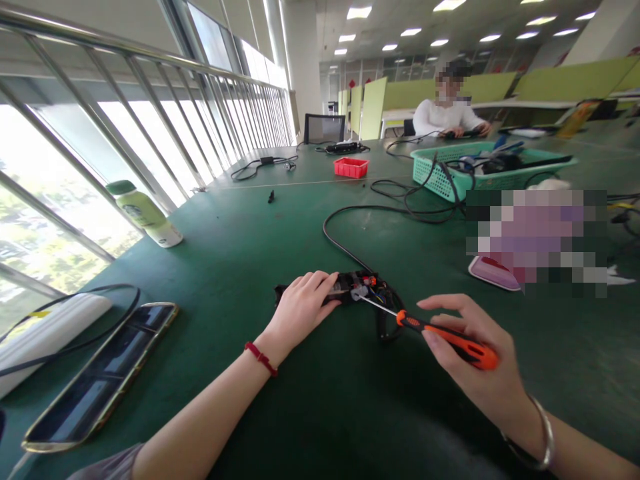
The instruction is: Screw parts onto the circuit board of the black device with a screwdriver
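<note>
My left hand rests on a small black device with exposed wires and red parts, pinning it to the green table. My right hand grips an orange and black screwdriver; its metal tip reaches into the open device just right of my left fingers. A black cable runs from the device toward the back of the table.
A phone and a white power bank lie front left, a bottle by the window rail. A red tray, a green basket with cables, a pink case. Another person sits far back.
</note>
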Demonstrator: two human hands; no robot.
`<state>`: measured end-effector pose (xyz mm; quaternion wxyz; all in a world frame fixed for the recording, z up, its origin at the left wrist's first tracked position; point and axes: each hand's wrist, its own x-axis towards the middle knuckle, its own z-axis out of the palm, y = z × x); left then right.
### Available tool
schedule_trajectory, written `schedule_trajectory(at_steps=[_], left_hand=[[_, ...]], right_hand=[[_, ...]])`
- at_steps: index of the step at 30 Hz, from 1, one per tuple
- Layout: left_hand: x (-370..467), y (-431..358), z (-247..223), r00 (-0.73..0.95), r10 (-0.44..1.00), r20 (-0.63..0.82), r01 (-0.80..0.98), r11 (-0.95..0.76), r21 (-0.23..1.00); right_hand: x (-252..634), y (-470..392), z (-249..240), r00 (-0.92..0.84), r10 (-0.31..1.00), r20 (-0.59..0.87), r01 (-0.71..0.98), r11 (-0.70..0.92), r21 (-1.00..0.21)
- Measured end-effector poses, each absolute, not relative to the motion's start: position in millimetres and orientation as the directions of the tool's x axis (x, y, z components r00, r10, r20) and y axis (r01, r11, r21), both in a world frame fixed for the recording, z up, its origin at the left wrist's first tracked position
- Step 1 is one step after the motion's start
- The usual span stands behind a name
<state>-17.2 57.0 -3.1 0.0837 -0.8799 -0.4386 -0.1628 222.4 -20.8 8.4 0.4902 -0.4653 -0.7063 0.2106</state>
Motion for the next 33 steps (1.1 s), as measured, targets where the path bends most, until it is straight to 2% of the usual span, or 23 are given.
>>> schedule_trajectory(at_steps=[6, 10, 15, 20, 22, 25, 28, 33], left_hand=[[-17.7, 58.1, -4.5, 0.567, 0.744, 0.353, 0.797, -0.604, -0.008], [-18.1, 57.8, -4.6, 0.565, 0.743, 0.359, 0.797, -0.604, -0.004], [-17.2, 57.3, -3.3, 0.564, 0.741, 0.365, 0.796, -0.605, -0.002], [-17.5, 57.4, -3.4, 0.561, 0.743, 0.365, 0.798, -0.603, 0.000], [-17.8, 57.5, -3.7, 0.563, 0.742, 0.364, 0.797, -0.603, -0.003], [-18.0, 57.6, -4.0, 0.565, 0.745, 0.354, 0.799, -0.601, -0.009], [-17.9, 57.4, -4.2, 0.562, 0.752, 0.346, 0.804, -0.595, -0.012], [-17.6, 57.3, -4.6, 0.561, 0.749, 0.351, 0.801, -0.599, -0.003]], right_hand=[[218.5, -18.0, 9.0, -0.040, 0.767, 0.640, 0.425, 0.593, -0.684], [219.4, -17.1, 9.2, -0.131, 0.791, 0.598, 0.425, 0.590, -0.687], [222.4, -21.0, 10.2, -0.123, 0.858, 0.499, 0.465, 0.494, -0.735], [218.6, -17.8, 9.9, -0.037, 0.795, 0.605, 0.428, 0.560, -0.710], [217.1, -17.0, 10.0, -0.055, 0.781, 0.621, 0.380, 0.592, -0.711], [217.6, -19.1, 10.1, -0.158, 0.845, 0.512, 0.313, 0.534, -0.785], [219.5, -21.3, 9.2, -0.140, 0.885, 0.444, 0.337, 0.464, -0.819], [218.0, -16.8, 7.3, -0.026, 0.821, 0.570, 0.322, 0.546, -0.773]])
